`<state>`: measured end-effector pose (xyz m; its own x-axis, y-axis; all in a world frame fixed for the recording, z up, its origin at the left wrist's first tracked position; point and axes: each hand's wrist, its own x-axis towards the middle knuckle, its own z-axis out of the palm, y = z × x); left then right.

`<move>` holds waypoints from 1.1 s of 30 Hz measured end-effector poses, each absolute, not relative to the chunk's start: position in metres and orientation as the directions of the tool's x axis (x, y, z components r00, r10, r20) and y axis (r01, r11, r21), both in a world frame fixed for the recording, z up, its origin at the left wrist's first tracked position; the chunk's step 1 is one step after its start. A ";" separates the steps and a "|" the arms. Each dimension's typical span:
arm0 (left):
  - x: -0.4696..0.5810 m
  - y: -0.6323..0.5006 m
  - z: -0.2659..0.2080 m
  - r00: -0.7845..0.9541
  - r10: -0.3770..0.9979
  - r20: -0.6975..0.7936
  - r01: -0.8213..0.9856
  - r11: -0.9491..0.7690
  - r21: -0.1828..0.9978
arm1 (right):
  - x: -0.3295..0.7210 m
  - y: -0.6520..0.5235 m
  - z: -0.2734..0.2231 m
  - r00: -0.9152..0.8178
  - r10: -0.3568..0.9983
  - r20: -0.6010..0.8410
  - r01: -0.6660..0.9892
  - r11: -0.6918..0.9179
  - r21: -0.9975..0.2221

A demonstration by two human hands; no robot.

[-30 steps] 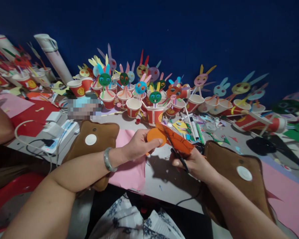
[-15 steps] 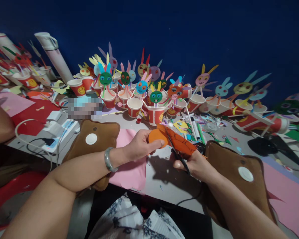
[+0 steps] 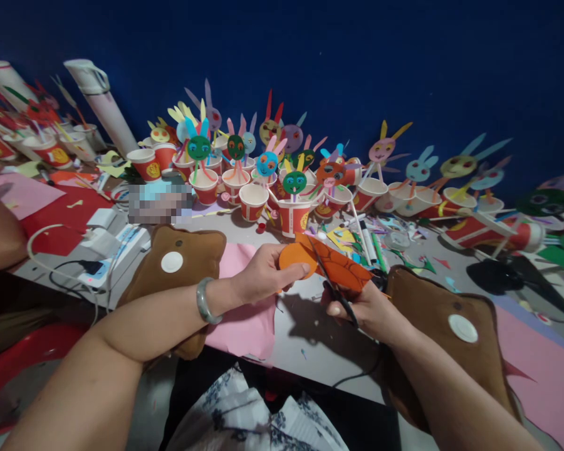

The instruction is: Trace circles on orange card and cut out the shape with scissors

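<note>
My left hand (image 3: 266,273) pinches a round orange paper disc (image 3: 297,258), thumb on top. Black-handled scissors (image 3: 339,299) are in my right hand (image 3: 367,313), their blades reaching up and left across orange paper beside the disc. A larger piece of orange paper (image 3: 345,266) with dark curved lines drawn on it spreads above my right hand. Whether it still joins the disc behind the blades, I cannot tell. Pink paper (image 3: 244,319) lies on the table under my left wrist.
Several paper cups (image 3: 295,219) holding paper rabbit faces line the back. Brown cushion-like pouches (image 3: 176,254) lie on both sides. Markers (image 3: 367,241) and paper scraps are at right. A power strip (image 3: 117,254), a thermos (image 3: 101,103) and another person's arm (image 3: 0,219) are at left.
The orange paper on the right has tilted slightly by my right hand, and the scissors have shifted very little. My left hand stays almost still on the disc.
</note>
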<state>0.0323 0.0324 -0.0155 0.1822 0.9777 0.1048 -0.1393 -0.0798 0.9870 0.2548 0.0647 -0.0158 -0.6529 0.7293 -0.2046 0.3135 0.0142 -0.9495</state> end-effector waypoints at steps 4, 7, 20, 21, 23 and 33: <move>0.032 0.032 -0.015 0.187 0.977 0.101 -0.151 -0.073 0.986 | 0.256 0.065 -0.018 -0.645 0.738 -0.200 0.310 0.013 -0.951; 0.032 0.032 -0.014 0.192 0.977 0.097 -0.156 -0.068 0.986 | 0.256 0.065 -0.020 -0.647 0.736 -0.199 0.307 0.012 -0.952; 0.031 0.032 -0.012 0.195 0.976 0.095 -0.169 -0.062 0.984 | 0.257 0.065 -0.017 -0.644 0.734 -0.213 0.313 -0.001 -0.950; 0.031 0.031 -0.012 0.193 0.977 0.092 -0.171 -0.059 0.984 | 0.257 0.065 -0.017 -0.646 0.733 -0.212 0.311 -0.001 -0.950; 0.031 0.031 -0.012 0.185 0.978 0.091 -0.176 -0.058 0.983 | 0.257 0.065 -0.017 -0.645 0.736 -0.206 0.305 0.000 -0.952; 0.034 0.034 -0.020 0.138 0.985 0.105 -0.254 -0.068 0.965 | 0.260 0.067 -0.023 -0.651 0.737 -0.180 0.302 0.034 -0.953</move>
<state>0.0343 0.0345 -0.0203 0.1377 0.9848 0.1055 -0.2535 -0.0679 0.9649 0.2599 0.0667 -0.0228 -0.6513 0.7371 -0.1801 0.3018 0.0339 -0.9528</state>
